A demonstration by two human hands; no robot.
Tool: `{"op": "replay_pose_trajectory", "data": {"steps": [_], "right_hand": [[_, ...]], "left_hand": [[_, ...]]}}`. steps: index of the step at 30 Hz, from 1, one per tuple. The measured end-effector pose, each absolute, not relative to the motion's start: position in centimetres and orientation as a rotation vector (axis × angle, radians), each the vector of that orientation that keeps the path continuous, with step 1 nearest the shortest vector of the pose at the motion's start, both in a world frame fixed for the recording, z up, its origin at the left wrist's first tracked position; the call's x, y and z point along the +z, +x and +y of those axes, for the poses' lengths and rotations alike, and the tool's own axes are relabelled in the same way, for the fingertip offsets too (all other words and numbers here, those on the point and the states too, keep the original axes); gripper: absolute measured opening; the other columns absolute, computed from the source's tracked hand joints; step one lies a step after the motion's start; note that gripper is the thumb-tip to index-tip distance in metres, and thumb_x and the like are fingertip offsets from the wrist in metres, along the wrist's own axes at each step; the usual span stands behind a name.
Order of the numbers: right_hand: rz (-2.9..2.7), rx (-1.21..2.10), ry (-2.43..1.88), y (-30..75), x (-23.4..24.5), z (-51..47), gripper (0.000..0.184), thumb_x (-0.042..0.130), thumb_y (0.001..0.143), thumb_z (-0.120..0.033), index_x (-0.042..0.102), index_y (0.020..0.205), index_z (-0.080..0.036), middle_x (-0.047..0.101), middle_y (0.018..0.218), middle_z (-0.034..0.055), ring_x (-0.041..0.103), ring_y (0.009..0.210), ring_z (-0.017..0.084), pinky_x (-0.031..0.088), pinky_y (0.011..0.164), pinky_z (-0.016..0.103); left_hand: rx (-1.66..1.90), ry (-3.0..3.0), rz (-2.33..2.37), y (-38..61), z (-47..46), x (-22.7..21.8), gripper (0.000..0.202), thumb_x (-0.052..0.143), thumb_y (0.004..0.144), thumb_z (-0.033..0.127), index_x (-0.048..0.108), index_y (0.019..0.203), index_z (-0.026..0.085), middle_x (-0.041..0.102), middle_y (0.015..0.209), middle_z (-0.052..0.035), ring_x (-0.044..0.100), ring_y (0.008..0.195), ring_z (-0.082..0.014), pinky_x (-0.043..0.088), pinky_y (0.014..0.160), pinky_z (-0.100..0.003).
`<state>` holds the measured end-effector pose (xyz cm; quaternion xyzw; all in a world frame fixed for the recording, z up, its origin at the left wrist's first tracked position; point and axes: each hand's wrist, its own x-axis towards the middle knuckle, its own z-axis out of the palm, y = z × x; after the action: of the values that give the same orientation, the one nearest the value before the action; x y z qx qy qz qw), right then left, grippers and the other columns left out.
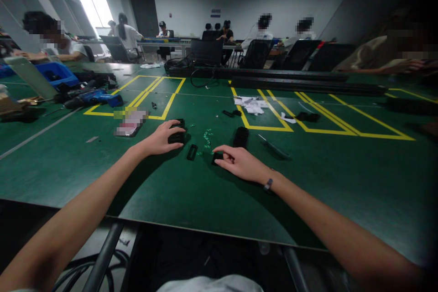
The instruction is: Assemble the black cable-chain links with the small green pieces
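My left hand (pixel 162 138) curves its spread fingers and thumb round a dark block of small black pieces (pixel 176 137) on the green table. Between thumb and bent forefinger, my right hand (pixel 244 164) pinches a small black part (pixel 216 159), mostly hidden by the fingers. A small black rectangular frame (pixel 192 152) lies between the hands. Tiny clear greenish bits (pixel 207 138) are scattered just beyond it. Behind my right hand sits another block of ridged black pieces (pixel 241 137).
A thin-handled tool (pixel 274 147) lies right of my right hand. Left are a phone (pixel 132 123), a blue power drill (pixel 97 98) and a blue bin (pixel 56 74). White paper scraps (pixel 252 104) and long black rails (pixel 304 86) lie farther back. Several people sit around.
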<state>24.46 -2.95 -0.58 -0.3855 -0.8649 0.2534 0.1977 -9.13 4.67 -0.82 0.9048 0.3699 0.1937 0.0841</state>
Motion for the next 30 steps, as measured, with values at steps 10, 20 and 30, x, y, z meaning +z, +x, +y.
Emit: {"op": "replay_pose_trajectory", "data": {"steps": [10,20,30], "right_hand": [[-2.414,0.713,-1.066,24.4,-0.6,-3.0,0.031,0.054,0.1,-0.038,0.058,0.124,-0.019,0.048,0.066,-0.0046,0.048,0.058,0.013,0.033,0.058,0.025],[-2.417,0.713,-1.066,24.4,-0.6,-3.0,0.032,0.055,0.1,-0.038,0.057,0.125,-0.019,0.048,0.066,-0.0046,0.048,0.058,0.013,0.032,0.058,0.025],[-2.412,0.725,-1.075,24.5,-0.6,-3.0,0.032,0.054,0.1,-0.038,0.058,0.125,-0.019,0.049,0.066,-0.0043,0.049,0.059,0.013,0.033,0.058,0.025]], "left_hand": [[0.592,2.694,1.112,-9.2,4.8,-1.0,0.058,0.063,0.086,0.051,0.053,0.137,0.026,0.037,0.149,-0.0124,0.036,0.14,-0.0319,0.03,0.117,-0.051],[0.556,2.654,1.248,-10.3,5.1,-0.7,0.078,0.069,0.077,0.06,0.048,0.142,0.022,0.037,0.149,-0.014,0.039,0.137,-0.0347,0.032,0.116,-0.05],[0.511,2.667,1.235,-11.1,4.9,0.0,0.079,0.071,0.076,0.049,0.044,0.145,0.021,0.033,0.153,-0.0131,0.033,0.142,-0.0331,0.028,0.12,-0.047]]}}
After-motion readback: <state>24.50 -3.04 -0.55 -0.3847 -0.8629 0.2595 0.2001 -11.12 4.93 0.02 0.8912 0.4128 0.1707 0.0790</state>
